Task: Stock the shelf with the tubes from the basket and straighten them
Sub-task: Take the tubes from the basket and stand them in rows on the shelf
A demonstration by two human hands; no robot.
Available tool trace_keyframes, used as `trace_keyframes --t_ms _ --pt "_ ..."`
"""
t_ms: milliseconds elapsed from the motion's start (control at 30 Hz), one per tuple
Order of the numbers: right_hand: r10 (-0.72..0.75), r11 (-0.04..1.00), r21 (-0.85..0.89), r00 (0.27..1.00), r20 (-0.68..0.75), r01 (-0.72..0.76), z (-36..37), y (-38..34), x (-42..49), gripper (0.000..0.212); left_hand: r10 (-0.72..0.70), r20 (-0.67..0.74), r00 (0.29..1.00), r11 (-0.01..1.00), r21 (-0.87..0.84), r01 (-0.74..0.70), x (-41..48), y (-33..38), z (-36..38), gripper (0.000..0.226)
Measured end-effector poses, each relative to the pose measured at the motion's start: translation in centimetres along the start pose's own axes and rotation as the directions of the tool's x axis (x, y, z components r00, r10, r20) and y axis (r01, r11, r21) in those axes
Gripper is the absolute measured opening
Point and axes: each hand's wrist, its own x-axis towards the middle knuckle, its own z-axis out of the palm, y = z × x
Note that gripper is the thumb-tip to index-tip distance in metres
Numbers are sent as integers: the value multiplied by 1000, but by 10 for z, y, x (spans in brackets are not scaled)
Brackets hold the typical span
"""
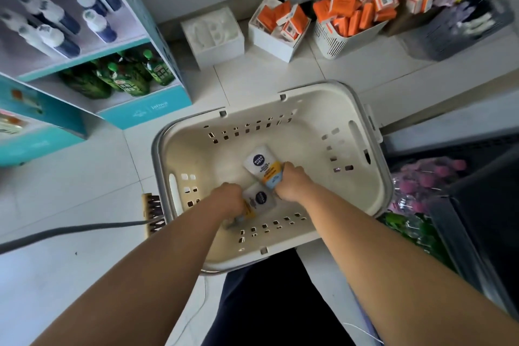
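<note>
At the centre, right grip clenched round the yellow-and-blue end of a white tube, logo end pointing toward the far wall of the basket. Beside it, left grip likewise clenched, round the yellow end of a second tube, logo end angled toward the right wrist. Both tubes low inside the basket, close together near its middle. Impossible to tell whether lifted clear of the bottom or resting on it.

No other tube visible in the basket, only pale bottom and slotted walls. Judged from that, probably the last of the load, with the emptying nearly done.

Basket standing on the tiled floor, just ahead of the knees. Up and to the left, teal shelf, well apart from the basket. On its upper tier, white-capped navy containers, too blurred to name. On the tier beneath, green pouches. No tube of the held kind in sight on any visible tier, so no telling how much is already stocked. Further out, along the back wall, orange packs heaped in white bins.

Left to do, as a judgement: carrying this pair across to the shelf, standing them in place, then squaring up the row. Straightening not yet begun for these two.
</note>
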Motion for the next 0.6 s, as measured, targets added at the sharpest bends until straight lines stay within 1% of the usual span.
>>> trace_keyframes --t_ms 67,100,133,167,233,300,367,433,500,533,567,600 --pt "81 981 168 994 75 -92 -4 12 0 52 -52 -7 999 995 -82 52 -5 1 -2 34" --pt "98 957 260 988 119 -126 -8 14 -4 47 -76 -10 997 986 -150 73 -7 1 -3 36" --pt "98 928 343 983 157 -147 -11 15 -8 42 -96 -12 995 965 -245 90 -7 1 -4 39" --pt "86 915 375 980 182 -150 -16 14 -14 39 -112 -5 994 923 -370 103 -6 1 -5 45" --pt "6 910 404 979 205 -90 -24 13 -24 44 -113 39 993 765 -635 112 -8 2 -12 54" --pt "-65 905 425 977 201 -27 -31 11 -35 54 -80 65 995 608 -788 100 -13 6 -18 47" --pt "-107 872 489 979 171 10 -38 13 -45 62 -34 52 998 499 -865 62 -19 11 -25 41" --pt "-147 824 562 984 99 66 -46 15 -58 64 27 30 999 421 -907 16 -29 18 -34 44" --pt "-209 786 600 977 31 150 -58 20 -71 57 75 7 997 372 -928 -22 -40 24 -42 49" --pt "-249 769 608 969 1 197 -63 22 -79 53 102 -13 995 357 -933 -49 -46 26 -47 48" --pt "-269 762 606 963 -22 227 -68 24 -87 52 129 -36 991 337 -938 -78 -51 27 -51 46" --pt "-277 749 613 959 -53 250 -75 26 -98 56 163 -67 984 320 -940 -117 -57 29 -57 46"
